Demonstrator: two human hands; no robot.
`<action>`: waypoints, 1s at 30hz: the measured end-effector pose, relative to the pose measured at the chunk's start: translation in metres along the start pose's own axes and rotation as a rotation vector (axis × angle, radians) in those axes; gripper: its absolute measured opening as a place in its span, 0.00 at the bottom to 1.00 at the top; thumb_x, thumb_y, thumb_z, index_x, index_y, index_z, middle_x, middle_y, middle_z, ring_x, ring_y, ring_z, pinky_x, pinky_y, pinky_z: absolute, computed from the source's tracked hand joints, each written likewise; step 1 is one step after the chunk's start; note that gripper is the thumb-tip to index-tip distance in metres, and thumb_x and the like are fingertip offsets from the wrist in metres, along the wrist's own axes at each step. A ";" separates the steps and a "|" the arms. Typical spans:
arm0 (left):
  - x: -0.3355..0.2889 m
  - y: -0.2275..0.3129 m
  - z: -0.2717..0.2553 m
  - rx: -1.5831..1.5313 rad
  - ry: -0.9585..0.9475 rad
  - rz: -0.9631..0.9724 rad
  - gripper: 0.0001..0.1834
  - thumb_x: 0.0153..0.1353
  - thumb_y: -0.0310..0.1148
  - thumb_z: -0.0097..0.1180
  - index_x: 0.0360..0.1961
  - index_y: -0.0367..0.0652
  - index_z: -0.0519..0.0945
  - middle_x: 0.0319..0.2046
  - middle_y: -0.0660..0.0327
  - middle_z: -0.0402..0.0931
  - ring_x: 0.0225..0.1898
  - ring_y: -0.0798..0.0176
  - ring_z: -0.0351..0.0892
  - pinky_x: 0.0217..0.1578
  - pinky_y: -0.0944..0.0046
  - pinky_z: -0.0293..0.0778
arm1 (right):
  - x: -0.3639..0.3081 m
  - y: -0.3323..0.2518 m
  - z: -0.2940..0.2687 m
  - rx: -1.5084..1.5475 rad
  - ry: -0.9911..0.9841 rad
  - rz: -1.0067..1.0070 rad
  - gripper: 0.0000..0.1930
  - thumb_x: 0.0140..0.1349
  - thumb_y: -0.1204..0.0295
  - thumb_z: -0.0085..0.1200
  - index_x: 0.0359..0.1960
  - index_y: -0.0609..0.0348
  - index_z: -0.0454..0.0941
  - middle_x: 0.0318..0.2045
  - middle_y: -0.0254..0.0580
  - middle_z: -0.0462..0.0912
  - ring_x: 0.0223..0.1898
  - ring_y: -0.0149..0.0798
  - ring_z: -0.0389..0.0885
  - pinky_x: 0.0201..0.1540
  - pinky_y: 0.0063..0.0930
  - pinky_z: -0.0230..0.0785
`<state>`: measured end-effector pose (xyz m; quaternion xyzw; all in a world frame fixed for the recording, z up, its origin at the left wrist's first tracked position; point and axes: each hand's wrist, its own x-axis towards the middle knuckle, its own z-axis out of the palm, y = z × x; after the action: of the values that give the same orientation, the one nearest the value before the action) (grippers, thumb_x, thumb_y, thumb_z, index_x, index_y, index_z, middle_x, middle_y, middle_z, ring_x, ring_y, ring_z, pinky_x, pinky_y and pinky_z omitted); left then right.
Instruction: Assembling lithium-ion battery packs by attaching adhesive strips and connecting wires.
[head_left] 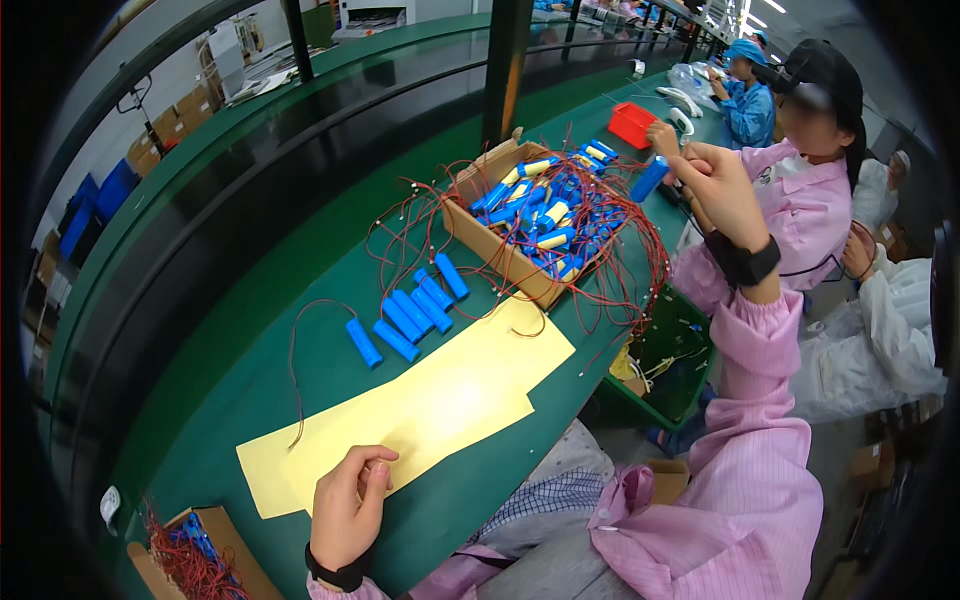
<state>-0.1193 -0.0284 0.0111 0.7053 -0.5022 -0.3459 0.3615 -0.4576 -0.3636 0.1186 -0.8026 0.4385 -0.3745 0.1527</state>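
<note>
My right hand point(722, 192) is raised at the right, its fingers closed round one end of a blue cylindrical battery point(648, 180). My left hand point(348, 505) hovers at the near edge of the yellow sheets point(430, 395), thumb and forefinger curled together; whether anything small is between them cannot be made out. Beyond the sheets several blue batteries point(404, 314) lie in a loose row on the green table. Farther back, a cardboard box point(500, 258) is heaped with blue batteries, some with yellow labels, their thin red and black wires spilling over its sides.
A second cardboard box point(243, 560) with wired batteries stands at the lower left. Under the table's right edge is a green bin point(690, 385). A red tray point(630, 124) sits farther along. A co-worker in pink point(800, 205) is close beyond my right arm. A dark post point(505, 75) rises behind the box.
</note>
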 end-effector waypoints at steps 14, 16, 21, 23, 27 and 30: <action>0.001 -0.017 -0.004 0.007 0.051 -0.010 0.08 0.65 0.31 0.49 0.39 0.40 0.77 0.19 0.60 0.74 0.20 0.68 0.74 0.23 0.70 0.67 | 0.114 0.059 0.121 0.219 -0.311 0.104 0.12 0.60 0.69 0.53 0.19 0.57 0.72 0.27 0.33 0.84 0.20 0.20 0.66 0.24 0.18 0.57; 0.001 -0.024 -0.004 0.005 0.063 -0.020 0.08 0.65 0.32 0.50 0.40 0.40 0.77 0.19 0.60 0.74 0.20 0.67 0.74 0.23 0.69 0.67 | 0.116 0.063 0.131 0.111 -0.456 0.198 0.11 0.58 0.67 0.54 0.23 0.60 0.78 0.23 0.32 0.82 0.22 0.22 0.69 0.26 0.21 0.61; 0.001 -0.015 -0.011 0.031 0.034 -0.087 0.09 0.65 0.30 0.48 0.40 0.37 0.76 0.21 0.61 0.72 0.23 0.70 0.72 0.26 0.70 0.67 | 0.107 0.080 0.130 -0.171 -0.454 0.152 0.16 0.55 0.60 0.59 0.22 0.62 0.80 0.15 0.35 0.78 0.17 0.29 0.73 0.25 0.27 0.67; 0.002 -0.018 -0.011 0.064 0.010 -0.044 0.08 0.65 0.30 0.49 0.40 0.37 0.76 0.21 0.61 0.72 0.22 0.69 0.72 0.25 0.70 0.67 | 0.102 0.063 0.119 -0.361 -0.423 0.162 0.19 0.54 0.57 0.60 0.28 0.65 0.80 0.22 0.42 0.80 0.25 0.34 0.77 0.31 0.28 0.70; 0.004 -0.024 -0.006 0.038 0.114 0.042 0.08 0.64 0.30 0.51 0.40 0.37 0.76 0.22 0.61 0.74 0.20 0.69 0.72 0.24 0.69 0.67 | 0.062 0.004 0.100 -0.565 0.083 -0.464 0.20 0.56 0.64 0.60 0.46 0.63 0.76 0.41 0.49 0.77 0.42 0.42 0.77 0.43 0.28 0.69; 0.003 -0.034 -0.008 0.091 0.122 0.024 0.08 0.62 0.30 0.53 0.40 0.38 0.76 0.32 0.58 0.78 0.31 0.63 0.76 0.33 0.65 0.72 | 0.007 -0.097 0.120 -0.075 -0.454 -0.457 0.13 0.55 0.76 0.56 0.43 0.57 0.79 0.37 0.41 0.78 0.40 0.42 0.78 0.42 0.29 0.71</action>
<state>-0.0961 -0.0222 -0.0142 0.7348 -0.5028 -0.2747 0.3630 -0.3095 -0.3242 0.0973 -0.9484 0.2151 -0.1940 0.1287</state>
